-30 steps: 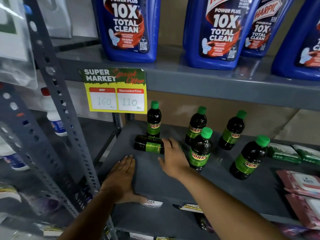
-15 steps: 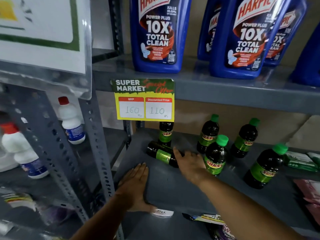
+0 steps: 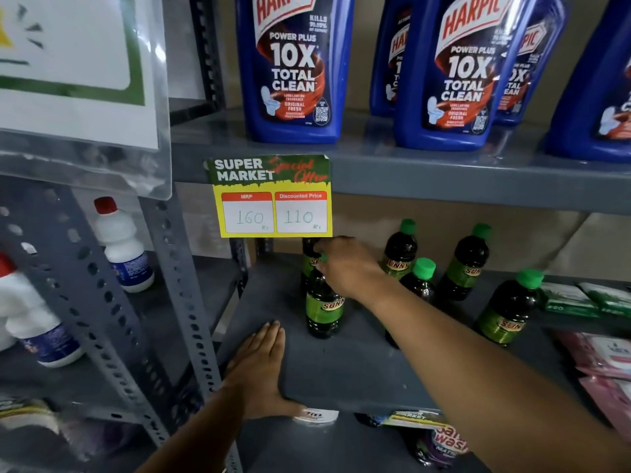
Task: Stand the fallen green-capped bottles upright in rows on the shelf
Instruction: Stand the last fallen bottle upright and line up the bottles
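Dark bottles with green labels and green caps stand on the grey shelf [image 3: 341,370]. My right hand [image 3: 348,268] grips the top of one bottle [image 3: 321,308], which stands upright at the left front; its cap is hidden under my fingers. Directly behind it stands another bottle [image 3: 309,259], partly hidden by the price tag. Further right stand a back bottle [image 3: 399,250], a nearer one [image 3: 421,281] behind my forearm, a third [image 3: 466,264] and a front-right one [image 3: 508,308]. My left hand [image 3: 259,370] lies flat on the shelf's front left edge, fingers together.
A yellow price tag [image 3: 273,199] hangs from the upper shelf, where big blue cleaner bottles [image 3: 293,66] stand. Green packets [image 3: 577,298] and pink packets [image 3: 607,363] lie at the right. White bottles [image 3: 123,247] sit in the left bay behind a perforated steel post [image 3: 181,302].
The bottle that lay on its side now stands upright under my right hand, which rose to its top. The camera moved closer and leftward. My left hand stayed flat on the shelf.
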Tool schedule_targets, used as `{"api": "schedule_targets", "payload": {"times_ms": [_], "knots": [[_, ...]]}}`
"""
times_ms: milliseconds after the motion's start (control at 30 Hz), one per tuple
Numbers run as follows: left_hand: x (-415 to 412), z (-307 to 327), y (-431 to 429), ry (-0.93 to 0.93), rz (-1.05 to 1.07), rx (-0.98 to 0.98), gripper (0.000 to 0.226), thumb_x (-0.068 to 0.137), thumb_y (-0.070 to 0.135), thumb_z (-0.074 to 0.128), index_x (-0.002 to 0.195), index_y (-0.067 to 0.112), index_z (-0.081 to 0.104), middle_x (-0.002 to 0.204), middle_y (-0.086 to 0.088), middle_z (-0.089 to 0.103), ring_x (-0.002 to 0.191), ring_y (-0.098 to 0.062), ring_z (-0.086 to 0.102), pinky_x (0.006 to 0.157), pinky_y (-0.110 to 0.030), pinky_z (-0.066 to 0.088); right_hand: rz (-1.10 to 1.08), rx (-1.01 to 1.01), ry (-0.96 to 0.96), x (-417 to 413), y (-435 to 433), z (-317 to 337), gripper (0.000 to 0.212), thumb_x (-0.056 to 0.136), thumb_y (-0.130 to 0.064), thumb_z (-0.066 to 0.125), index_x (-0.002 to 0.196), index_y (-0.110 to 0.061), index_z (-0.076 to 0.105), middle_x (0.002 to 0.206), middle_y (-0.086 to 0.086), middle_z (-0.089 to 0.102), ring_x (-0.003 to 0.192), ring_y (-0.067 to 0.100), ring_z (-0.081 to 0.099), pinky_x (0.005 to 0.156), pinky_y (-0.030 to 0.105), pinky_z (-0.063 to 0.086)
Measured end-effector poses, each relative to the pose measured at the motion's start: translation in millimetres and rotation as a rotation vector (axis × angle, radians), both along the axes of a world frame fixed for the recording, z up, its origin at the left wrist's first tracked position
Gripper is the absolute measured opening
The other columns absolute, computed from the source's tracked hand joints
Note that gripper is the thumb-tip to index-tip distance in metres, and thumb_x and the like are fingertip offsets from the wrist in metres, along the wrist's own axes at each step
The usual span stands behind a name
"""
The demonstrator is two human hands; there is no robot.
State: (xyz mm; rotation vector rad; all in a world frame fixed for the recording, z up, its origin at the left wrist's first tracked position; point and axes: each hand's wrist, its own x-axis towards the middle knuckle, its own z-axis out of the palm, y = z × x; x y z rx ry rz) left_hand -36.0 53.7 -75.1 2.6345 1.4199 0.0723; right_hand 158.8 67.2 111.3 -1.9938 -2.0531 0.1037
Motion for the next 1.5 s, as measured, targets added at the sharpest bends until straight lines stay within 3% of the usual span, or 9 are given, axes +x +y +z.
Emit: {"api": "schedule_targets", "payload": {"times_ms": [133, 233, 367, 467, 667, 867, 1067, 1333, 1500], "knots": [[1, 2, -1, 0.012, -0.004, 0.009, 0.153, 0.046, 0.100, 0.046, 0.152, 0.011, -0.018, 0.163, -0.007, -0.023, 0.149, -0.020, -0.018, 0.119, -0.035, -0.011, -0.024, 0.052, 0.180, 5, 5, -10, 0.042, 0.089, -0.030, 0.062, 0.130, -0.021, 0.055, 0.123, 0.013, 0.062, 0.108, 0.034, 0.059, 0.085, 0.035, 0.051], [1, 2, -1, 0.002, -0.002, 0.011, 0.151, 0.048, 0.098, 0.049, 0.152, 0.011, -0.016, 0.163, -0.008, -0.021, 0.149, -0.020, -0.017, 0.119, -0.035, -0.010, 0.060, 0.037, 0.411, 21, -5, -32, 0.071, 0.077, -0.041, 0.075, 0.138, -0.025, 0.043, 0.129, 0.003, 0.059, 0.117, 0.021, 0.056, 0.093, 0.029, 0.044], [-1, 2, 0, -0.025, -0.009, 0.013, 0.150, 0.048, 0.096, 0.047, 0.153, 0.009, -0.014, 0.164, -0.009, -0.017, 0.150, -0.021, -0.014, 0.119, -0.034, -0.009, 0.107, -0.054, 0.854, 34, -16, -83, 0.105, 0.065, -0.015, 0.087, 0.147, -0.021, 0.022, 0.127, -0.014, 0.054, 0.116, -0.003, 0.053, 0.099, 0.021, 0.043], [-2, 1, -1, -0.059, -0.025, 0.028, 0.146, 0.053, 0.094, 0.053, 0.153, 0.009, -0.011, 0.165, -0.010, -0.013, 0.151, -0.022, -0.010, 0.120, -0.034, -0.007, 0.068, -0.108, 0.972, 39, -17, -117, 0.108, 0.066, 0.001, 0.085, 0.149, -0.012, 0.018, 0.135, -0.001, 0.052, 0.125, 0.012, 0.052, 0.109, 0.039, 0.039], [-1, -1, 1, -0.059, -0.019, 0.038, 0.147, 0.051, 0.097, 0.049, 0.154, 0.010, -0.011, 0.165, -0.010, -0.012, 0.151, -0.022, -0.008, 0.120, -0.034, -0.006, -0.038, -0.021, 0.823, 39, -15, -144, 0.055, 0.068, -0.022, 0.085, 0.111, -0.028, 0.052, 0.110, -0.006, 0.067, 0.104, 0.009, 0.063, 0.095, 0.041, 0.050], [0, -1, 2, -0.038, -0.024, 0.024, 0.148, 0.049, 0.098, 0.046, 0.154, 0.009, -0.011, 0.165, -0.011, -0.012, 0.151, -0.022, -0.009, 0.123, -0.036, -0.005, -0.039, -0.023, 0.761, 34, -13, -150, 0.065, 0.067, -0.029, 0.084, 0.122, -0.025, 0.049, 0.114, -0.006, 0.065, 0.107, 0.011, 0.061, 0.094, 0.033, 0.048], [0, 1, 1, -0.022, -0.034, 0.040, 0.143, 0.059, 0.093, 0.056, 0.153, 0.007, -0.010, 0.165, -0.011, -0.012, 0.151, -0.022, -0.009, 0.122, -0.036, -0.005, -0.082, -0.022, 0.751, 26, -13, -155, 0.074, 0.066, -0.036, 0.085, 0.128, -0.023, 0.047, 0.108, -0.015, 0.057, 0.099, 0.003, 0.053, 0.070, 0.004, 0.034], [0, -1, 2, 0.016, -0.030, 0.065, 0.144, 0.055, 0.099, 0.045, 0.154, 0.007, -0.008, 0.165, -0.012, -0.010, 0.151, -0.023, -0.009, 0.123, -0.040, -0.006, -0.063, -0.012, 0.711, 26, -13, -155, 0.070, 0.069, -0.034, 0.085, 0.128, -0.021, 0.049, 0.109, -0.013, 0.058, 0.100, 0.004, 0.053, 0.083, 0.018, 0.038], [-1, -3, 2, -0.035, -0.016, 0.040, 0.145, 0.051, 0.099, 0.044, 0.154, 0.009, -0.006, 0.165, -0.011, -0.007, 0.151, -0.022, -0.007, 0.121, -0.037, -0.005, -0.005, 0.012, 0.683, 22, -34, -157, 0.065, 0.066, -0.036, 0.085, 0.121, -0.022, 0.053, 0.107, -0.013, 0.062, 0.102, 0.005, 0.058, 0.080, 0.010, 0.041]]}}
